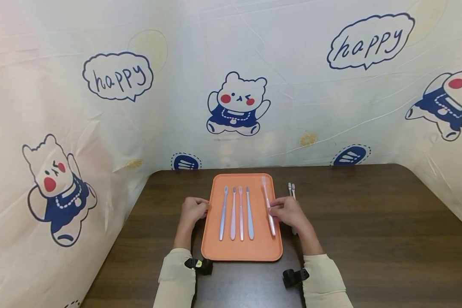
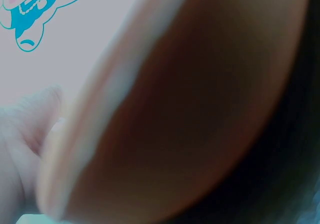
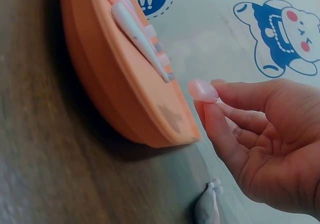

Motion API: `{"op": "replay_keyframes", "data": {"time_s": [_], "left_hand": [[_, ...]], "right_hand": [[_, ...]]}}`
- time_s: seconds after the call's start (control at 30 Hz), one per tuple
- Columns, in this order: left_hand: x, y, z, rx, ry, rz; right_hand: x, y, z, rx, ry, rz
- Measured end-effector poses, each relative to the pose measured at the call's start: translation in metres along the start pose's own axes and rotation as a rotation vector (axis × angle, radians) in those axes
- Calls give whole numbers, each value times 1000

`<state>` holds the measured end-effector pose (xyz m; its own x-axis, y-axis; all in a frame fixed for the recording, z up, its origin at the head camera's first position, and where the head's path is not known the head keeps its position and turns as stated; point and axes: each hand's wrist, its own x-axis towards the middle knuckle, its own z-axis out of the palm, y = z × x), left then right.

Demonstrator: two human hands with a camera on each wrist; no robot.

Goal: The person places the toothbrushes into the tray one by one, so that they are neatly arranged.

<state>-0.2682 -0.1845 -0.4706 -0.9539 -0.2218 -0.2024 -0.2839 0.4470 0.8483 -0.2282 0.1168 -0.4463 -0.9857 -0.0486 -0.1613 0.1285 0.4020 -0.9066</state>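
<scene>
An orange tray [image 1: 231, 252] lies on the table. My left hand [image 1: 194, 209] grips its left edge, thumb at the rim; the tray's side wall [image 2: 105, 109] fills much of the left wrist view, blurred. Between thumb and fingertips my right hand [image 1: 289, 212] pinches a pink toothbrush [image 1: 267, 193], held slightly slanted over the right part of the tray. In the right wrist view its pink handle end [image 3: 203, 91] points at the camera. To its left, blue and pink toothbrushes, such as a blue toothbrush [image 1: 250, 218], lie in a row with bristle ends away from me.
Right of the tray, two more toothbrushes [image 1: 290, 188] lie on the dark wooden table [image 1: 369, 235], partly hidden behind my right hand. A printed cloth [image 1: 292, 115] with cartoon bears hangs behind and at both sides of the table.
</scene>
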Motion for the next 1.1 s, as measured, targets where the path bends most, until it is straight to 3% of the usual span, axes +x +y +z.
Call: {"op": "replay_keyframes", "data": {"time_s": [0.73,1.1], "left_hand": [[1,0,2,6,15,3],[-1,2,0,-12,1,2]], "right_hand": [[1,-2,13,-82,42,9],[1,-3,19,-33,27,-19]]}}
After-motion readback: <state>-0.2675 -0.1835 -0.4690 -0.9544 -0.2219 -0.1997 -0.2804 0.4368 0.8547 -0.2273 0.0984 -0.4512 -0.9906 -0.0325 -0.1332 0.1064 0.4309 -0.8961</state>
